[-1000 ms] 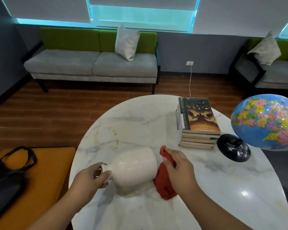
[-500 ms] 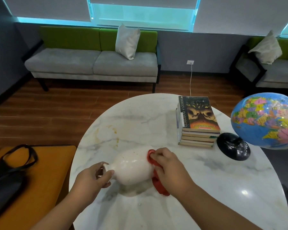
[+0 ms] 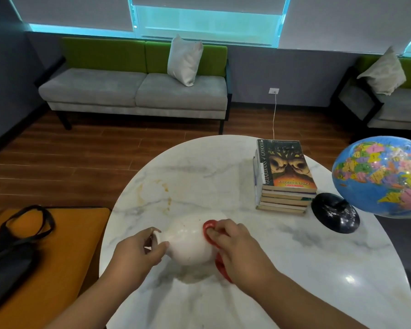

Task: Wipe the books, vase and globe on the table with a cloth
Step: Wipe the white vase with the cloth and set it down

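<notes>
— How are the hands seen?

— The left hand [image 3: 138, 254] is closed round the narrow neck of the white vase [image 3: 188, 243], which is held on its side, neck toward the table's left edge. The right hand [image 3: 237, 250] is curled over a red cloth [image 3: 209, 227]. The cloth is pressed against the wide end of the vase, and part of it hangs below the hand.

— Is the vase laid on the table [image 3: 223, 176]?

— That cannot be told. A shadow is seen under it on the marble, near the front edge, left of the middle.

— What is found further out?

— A stack of books [image 3: 285, 176] is set toward the far right edge, well apart from the vase, with a dark cover uppermost. Just beside the stack, on its right, the black stand [image 3: 335, 213] of the globe is seen, and the blue globe [image 3: 380, 176] is carried out over the right edge. Yellowish stains [image 3: 152, 193] are seen on the marble between the vase and the far left edge.

— And beyond the table?

— A black bag [image 3: 12, 248] is laid on an orange bench [image 3: 64, 245] at the left. A grey and green sofa [image 3: 119, 91] is placed along the far wall, and a white pillow [image 3: 184, 60] is propped on it.
</notes>
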Available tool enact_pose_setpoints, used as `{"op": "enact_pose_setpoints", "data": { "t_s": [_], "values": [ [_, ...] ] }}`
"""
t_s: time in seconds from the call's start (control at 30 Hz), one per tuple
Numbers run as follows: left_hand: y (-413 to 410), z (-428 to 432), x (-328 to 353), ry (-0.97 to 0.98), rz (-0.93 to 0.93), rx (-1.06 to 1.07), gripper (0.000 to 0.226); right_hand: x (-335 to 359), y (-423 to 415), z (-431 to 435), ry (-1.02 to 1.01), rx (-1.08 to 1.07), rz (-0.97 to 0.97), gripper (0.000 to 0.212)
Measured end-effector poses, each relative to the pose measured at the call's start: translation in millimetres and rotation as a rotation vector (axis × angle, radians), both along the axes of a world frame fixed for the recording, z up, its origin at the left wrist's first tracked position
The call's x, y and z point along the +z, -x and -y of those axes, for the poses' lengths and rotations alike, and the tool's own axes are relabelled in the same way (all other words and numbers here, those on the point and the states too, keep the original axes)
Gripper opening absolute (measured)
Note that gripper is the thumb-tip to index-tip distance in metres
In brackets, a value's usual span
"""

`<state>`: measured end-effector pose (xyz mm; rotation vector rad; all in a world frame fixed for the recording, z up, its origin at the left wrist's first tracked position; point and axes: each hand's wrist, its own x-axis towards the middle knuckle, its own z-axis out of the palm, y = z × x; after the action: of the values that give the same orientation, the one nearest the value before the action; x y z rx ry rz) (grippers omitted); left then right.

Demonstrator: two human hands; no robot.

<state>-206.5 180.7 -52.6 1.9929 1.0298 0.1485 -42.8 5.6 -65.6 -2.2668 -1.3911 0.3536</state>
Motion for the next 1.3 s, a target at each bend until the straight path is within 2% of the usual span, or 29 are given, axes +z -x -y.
{"op": "enact_pose_setpoints", "data": {
  "t_s": [0.03,0.1,0.13,0.2,0.33,0.4,0.5,0.57,0.67,0.77,0.83,0.9,1.0,1.17,1.23,1.3],
  "values": [
    [-0.6,-0.7,-0.3,-0.012,-0.009,-0.01,0.022,0.5,0.0,-0.3,0.023,0.008,-0.035,0.045],
    [-1.5,-0.8,-0.5,-0.017,-0.027,-0.021,0.026,-3.2,-14.6,-0.7,0.017,-0.123,-0.107,0.057],
    [-2.1,-1.2,-0.9,-0.023,-0.031,-0.024,0.028,-3.4,-21.4,-0.8,0.022,-0.174,-0.092,0.052],
    [-2.9,-1.8,-1.6,-0.053,-0.032,-0.03,0.03,-0.4,-25.1,-1.7,0.05,-0.157,-0.033,0.044],
    [-3.6,-2.0,-1.3,-0.086,-0.019,-0.043,0.028,7.8,-6.7,-5.0,0.042,0.015,-0.064,0.046],
    [-4.4,-1.0,-0.1,-0.093,-0.019,-0.051,0.028,-2.0,-19.1,-6.0,0.01,-0.081,-0.112,0.056],
    [-6.6,0.5,2.3,-0.123,-0.016,-0.055,0.028,-12.2,-34.4,-9.6,0.032,-0.219,-0.091,0.035],
    [-7.5,1.4,4.5,-0.133,-0.014,-0.053,0.027,-8.3,-25.0,-11.0,0.016,-0.169,-0.128,0.027],
    [-7.4,1.9,5.7,-0.132,-0.01,-0.055,0.029,1.1,-14.3,-5.5,0.021,-0.045,-0.175,0.033],
    [-9.3,4.6,8.1,-0.152,-0.009,-0.059,0.033,-4.6,-34.6,-6.3,0.03,-0.151,-0.075,0.036],
    [-10.7,6.6,9.2,-0.176,-0.013,-0.065,0.037,-4.0,-34.9,-10.3,0.061,-0.236,-0.088,0.031],
    [-11.6,7.1,10.7,-0.18,-0.007,-0.069,0.037,0.8,-23.5,-11.7,0.013,-0.165,-0.149,0.025],
    [-11.1,6.6,10.7,-0.161,0.005,-0.074,0.036,11.8,-15.3,-10.6,-0.024,-0.013,-0.156,0.034],
    [-10.1,8.3,10.8,-0.153,0.015,-0.078,0.036,13.3,-36.0,-9.2,-0.02,-0.24,-0.142,0.027],
    [-9.8,7.4,10.8,-0.146,0.017,-0.072,0.036,11.5,-34.8,-8.4,-0.025,-0.244,-0.157,0.039],
    [-9.6,6.5,10.7,-0.147,0.01,-0.066,0.037,8.5,-30.0,-8.5,-0.007,-0.181,-0.081,0.05]
  ]
}}
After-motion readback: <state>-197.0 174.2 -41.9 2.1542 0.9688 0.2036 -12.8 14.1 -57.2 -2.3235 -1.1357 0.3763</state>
